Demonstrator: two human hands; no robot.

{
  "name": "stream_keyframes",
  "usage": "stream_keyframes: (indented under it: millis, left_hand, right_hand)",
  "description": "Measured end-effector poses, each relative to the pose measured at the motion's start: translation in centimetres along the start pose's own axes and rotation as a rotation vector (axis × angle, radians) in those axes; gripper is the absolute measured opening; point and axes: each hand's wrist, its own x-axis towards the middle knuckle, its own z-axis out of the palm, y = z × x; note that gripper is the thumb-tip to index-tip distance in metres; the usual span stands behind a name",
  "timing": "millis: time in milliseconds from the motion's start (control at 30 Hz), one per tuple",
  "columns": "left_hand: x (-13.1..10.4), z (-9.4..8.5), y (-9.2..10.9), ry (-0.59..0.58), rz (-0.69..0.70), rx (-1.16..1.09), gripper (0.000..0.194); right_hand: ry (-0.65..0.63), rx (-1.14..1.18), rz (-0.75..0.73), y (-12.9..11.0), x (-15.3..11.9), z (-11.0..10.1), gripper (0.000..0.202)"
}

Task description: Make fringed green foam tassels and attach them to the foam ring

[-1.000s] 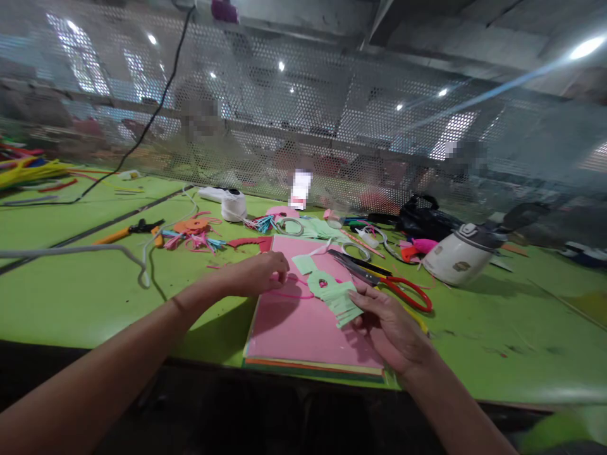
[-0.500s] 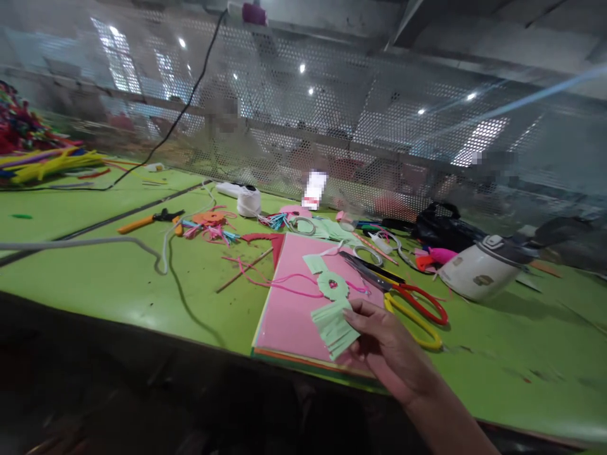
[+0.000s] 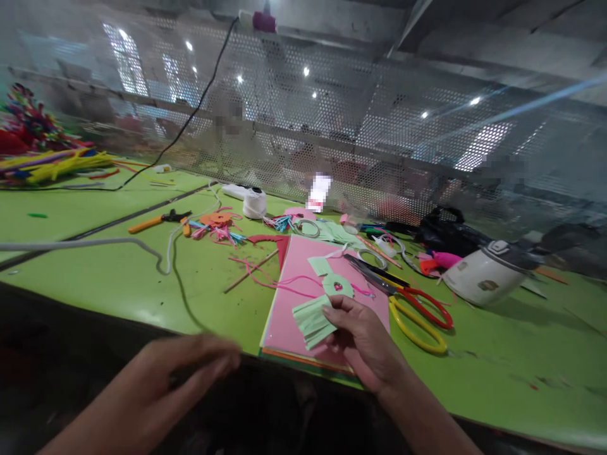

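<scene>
My right hand (image 3: pixel 358 338) pinches a pale green fringed paper strip (image 3: pixel 313 320) between thumb and fingers, over a stack of coloured paper sheets (image 3: pixel 289 335) with pink on top. Beyond it on the stack lie a round green paper piece (image 3: pixel 344 284) with a hole, a small green paper piece (image 3: pixel 318 265) and a pink cord (image 3: pixel 298 281). Large scissors (image 3: pixel 403 291) with one red and one yellow handle rest beside the stack, blades partly over it. At the table's front edge, my left hand (image 3: pixel 184 373) is slightly blurred, holding nothing, thumb apart from bent fingers.
A white kettle (image 3: pixel 484 272) and black bag (image 3: pixel 448 230) stand right. Orange-handled pliers (image 3: pixel 159 221), tassels (image 3: pixel 220 230) and a white thread spool (image 3: pixel 255 203) lie left of the stack. A grey cable (image 3: pixel 118 241) crosses the green table (image 3: pixel 95 278). Behind is a perforated screen (image 3: pixel 370 139).
My left hand has come into view at the lower left. My right hand has shifted left with the fringed strip. The view has turned slightly.
</scene>
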Motion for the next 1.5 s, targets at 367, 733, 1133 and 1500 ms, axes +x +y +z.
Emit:
stream_keyframes:
  millis: [367, 733, 1133, 1500]
  left_hand:
    - [15.1, 1.9, 7.8, -0.409, -0.217, -0.551, 0.03]
    - [15.8, 2.9, 8.1, -0.478, -0.211, -0.508, 0.016]
    - [15.4, 3.5, 8.5, -0.472, -0.189, -0.618, 0.014]
    - [15.8, 3.9, 7.7, -0.422, -0.191, -0.613, 0.014]
  right_hand:
    - [0.05, -0.008, -0.087, -0.1, 0.7, 1.3, 0.03]
    - [0.008, -0.009, -0.066, 1.0, 1.2, 0.5, 0.03]
    - [-0.023, -0.165, -0.226, 0.9, 1.3, -0.4, 0.034]
    - [0.114, -0.439, -0.514, -0.1, 0.6, -1.1, 0.03]
